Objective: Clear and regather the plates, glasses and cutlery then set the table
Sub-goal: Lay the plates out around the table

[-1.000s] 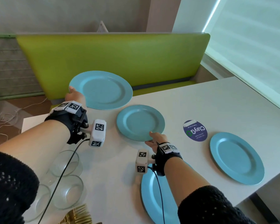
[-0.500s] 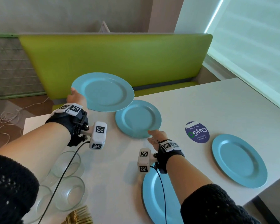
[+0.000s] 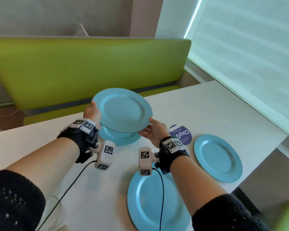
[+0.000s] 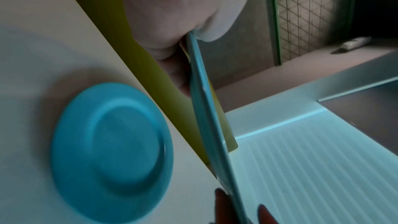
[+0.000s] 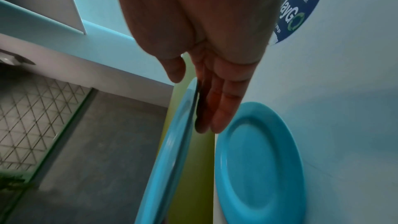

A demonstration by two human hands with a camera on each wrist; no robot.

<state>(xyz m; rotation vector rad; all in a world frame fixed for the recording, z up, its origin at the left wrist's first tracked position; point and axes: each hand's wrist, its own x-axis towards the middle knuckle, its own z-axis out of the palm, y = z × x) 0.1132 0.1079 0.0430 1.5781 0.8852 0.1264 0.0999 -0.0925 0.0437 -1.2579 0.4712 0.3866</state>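
Note:
A large blue plate (image 3: 122,110) hangs level above the table, over a small blue plate (image 3: 123,139) that lies flat near the table's far edge. My left hand (image 3: 92,108) pinches the large plate's left rim, thumb on top. My right hand (image 3: 148,127) holds its right rim, thumb above and straight fingers underneath. In the left wrist view the large plate (image 4: 211,125) shows edge-on, pinched by my left hand (image 4: 189,43), with the small plate (image 4: 112,151) below. In the right wrist view my right hand (image 5: 193,94) brackets the large plate (image 5: 172,142) beside the small plate (image 5: 258,159).
Another blue plate (image 3: 218,158) lies at the right, close to the table's edge, and a large one (image 3: 150,199) lies in front under my right forearm. A round blue sticker (image 3: 181,135) is on the white table (image 3: 223,117). A green bench (image 3: 90,70) stands behind.
My left hand carried the large plate rightward until it hangs over the small plate. My right hand left the small plate's near rim and took hold of the large plate's right rim.

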